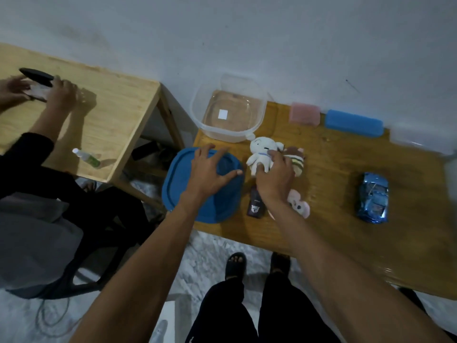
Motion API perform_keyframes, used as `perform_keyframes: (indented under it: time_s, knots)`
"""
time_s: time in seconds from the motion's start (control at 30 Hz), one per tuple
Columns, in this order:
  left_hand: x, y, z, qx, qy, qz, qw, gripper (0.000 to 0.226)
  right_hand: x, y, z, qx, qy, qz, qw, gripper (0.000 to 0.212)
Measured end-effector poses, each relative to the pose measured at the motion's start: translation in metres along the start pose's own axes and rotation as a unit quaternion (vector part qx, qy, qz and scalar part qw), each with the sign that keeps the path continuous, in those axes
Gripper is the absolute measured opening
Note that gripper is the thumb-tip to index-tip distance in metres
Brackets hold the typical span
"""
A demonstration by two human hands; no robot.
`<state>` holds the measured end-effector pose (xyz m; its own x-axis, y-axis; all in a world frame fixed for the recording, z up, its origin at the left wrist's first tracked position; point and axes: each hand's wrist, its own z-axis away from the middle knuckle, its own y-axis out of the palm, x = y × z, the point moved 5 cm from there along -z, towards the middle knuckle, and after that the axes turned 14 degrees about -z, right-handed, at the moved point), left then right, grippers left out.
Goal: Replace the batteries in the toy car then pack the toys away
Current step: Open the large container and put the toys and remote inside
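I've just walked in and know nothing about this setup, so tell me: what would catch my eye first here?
Probably the two hands in the middle: the left hand spread on a blue lid at the table's near left corner, and the right hand gripping a white plush toy among other small plush toys. Behind them sits an empty clear plastic tub, and off to the right a shiny blue toy car lies alone on the wooden table.

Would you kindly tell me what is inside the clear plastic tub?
The clear tub holds no toys; only a small white square label shows at its bottom. Nothing inside looks covered.
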<state>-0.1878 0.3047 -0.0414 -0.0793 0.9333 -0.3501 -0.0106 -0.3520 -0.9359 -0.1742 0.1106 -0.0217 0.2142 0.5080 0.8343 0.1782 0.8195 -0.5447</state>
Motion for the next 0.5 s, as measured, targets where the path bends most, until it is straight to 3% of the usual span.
perform_keyframes:
  time_s: [0.13,0.3,0.5]
  knots:
    - [-0.059,0.031,-0.034,0.045,0.038,0.062,0.996,0.076,-0.024,-0.041,-0.034,-0.023,0.038,-0.005,0.999,0.043]
    - [-0.091,0.063,-0.058,0.094,0.035,0.05,0.994,0.077,-0.063,-0.056,-0.066,0.045,0.113,-0.001,0.993,0.066]
    - [-0.096,0.078,-0.069,0.103,0.014,0.09,0.991,0.077,-0.078,-0.05,-0.078,0.101,0.112,-0.062,0.987,0.074]
